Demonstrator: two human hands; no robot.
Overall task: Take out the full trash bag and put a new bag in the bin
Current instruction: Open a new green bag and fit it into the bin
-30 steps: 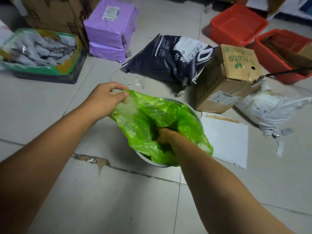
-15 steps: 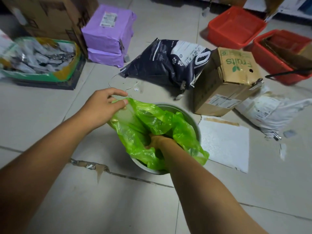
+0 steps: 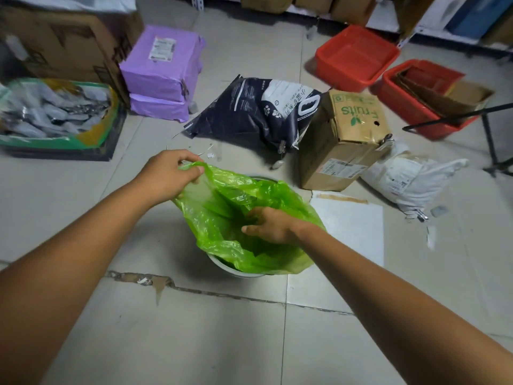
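My left grip (image 3: 166,176) pinched the far-left edge of the green bag (image 3: 222,218), held above the bin (image 3: 222,264); my right grip (image 3: 273,225) curled its fingers into the film at the bag's mouth; the bag sat in the bin, draped over its rim; a cardboard box (image 3: 344,145) crowded the far right; open floor (image 3: 194,329) lay nearside and left.
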